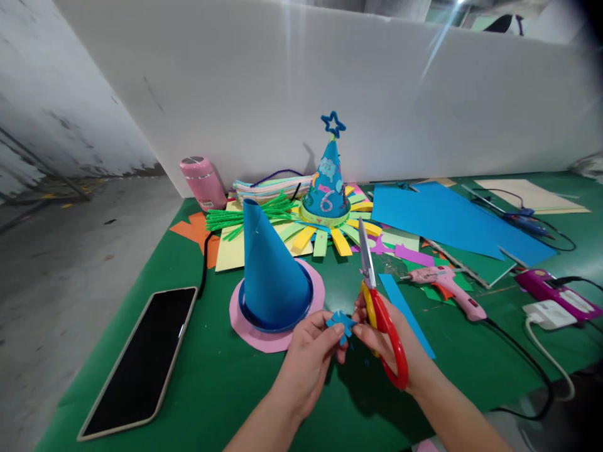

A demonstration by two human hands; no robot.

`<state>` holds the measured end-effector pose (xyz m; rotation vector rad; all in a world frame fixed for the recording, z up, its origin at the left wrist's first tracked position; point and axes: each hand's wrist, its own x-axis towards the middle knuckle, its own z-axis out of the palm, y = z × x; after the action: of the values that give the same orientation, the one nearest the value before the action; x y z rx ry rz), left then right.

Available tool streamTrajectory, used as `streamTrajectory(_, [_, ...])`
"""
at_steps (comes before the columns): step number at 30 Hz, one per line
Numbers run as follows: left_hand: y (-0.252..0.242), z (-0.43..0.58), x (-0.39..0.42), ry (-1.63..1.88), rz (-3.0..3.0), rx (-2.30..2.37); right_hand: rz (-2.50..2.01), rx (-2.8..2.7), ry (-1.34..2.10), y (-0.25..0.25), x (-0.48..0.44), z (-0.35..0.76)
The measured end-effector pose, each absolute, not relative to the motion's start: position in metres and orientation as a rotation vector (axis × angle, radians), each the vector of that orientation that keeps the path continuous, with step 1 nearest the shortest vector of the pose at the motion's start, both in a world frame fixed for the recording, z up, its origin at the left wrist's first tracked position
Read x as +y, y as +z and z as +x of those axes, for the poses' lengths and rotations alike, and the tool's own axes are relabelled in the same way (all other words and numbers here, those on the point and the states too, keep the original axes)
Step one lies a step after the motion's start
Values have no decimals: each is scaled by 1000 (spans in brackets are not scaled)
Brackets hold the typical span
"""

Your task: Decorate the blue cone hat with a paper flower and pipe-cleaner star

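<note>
Head view: 1 blue cutout (pixel 342 326) sat above the table's (pixel 207 402) near edge, between 2 hands. 1 pair of scissors (pixel 387 323), red and yellow handles, was in the right hand (pixel 400 326). 1 cone (pixel 271 270) stood upright on 1 pink disc (pixel 319 285), left of the hands; 1 blue strip (pixel 398 295) lay just right. Further out: 1 glue gun (pixel 445 282), 1 phone (pixel 141 364), 1 decorated hat (pixel 325 188) topped by 1 star (pixel 333 124), 1 pink bottle (pixel 203 183). Green stems (pixel 249 213) overlapped too much to count.

Pose: both forearms came in from the bottom edge, angled inward. Left hand (pixel 311 342) pinched the cutout between thumb and fingers. Right thumb and fingertips closed narrowly at its right side; the scissors rested against that palm, blades pointing away. Couldn't tell whether any right finger went through a loop.
</note>
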<state>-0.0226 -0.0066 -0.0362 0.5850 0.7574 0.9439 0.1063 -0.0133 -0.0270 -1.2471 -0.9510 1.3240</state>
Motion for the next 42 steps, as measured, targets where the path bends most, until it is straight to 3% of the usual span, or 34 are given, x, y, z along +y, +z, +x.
streamTrajectory(5, [-35, -26, -4, 999, 600, 771, -1233, -892, 1232, -39, -16, 113])
streamTrajectory(11, [-35, -24, -5, 915, 678, 818, -1351, -1033, 1107, -19, -20, 127])
streamTrajectory(17, [-42, -23, -6, 783, 765, 806, -1311, -1115, 1253, -21, -19, 116])
streamTrajectory(35, [-38, -22, -5, 958, 730, 857, -1271, -799, 1317, -22, -30, 105])
streamTrajectory(42, [-36, -25, -4, 1037, 592, 828, -1541, -1052, 1359, -23, -73, 157])
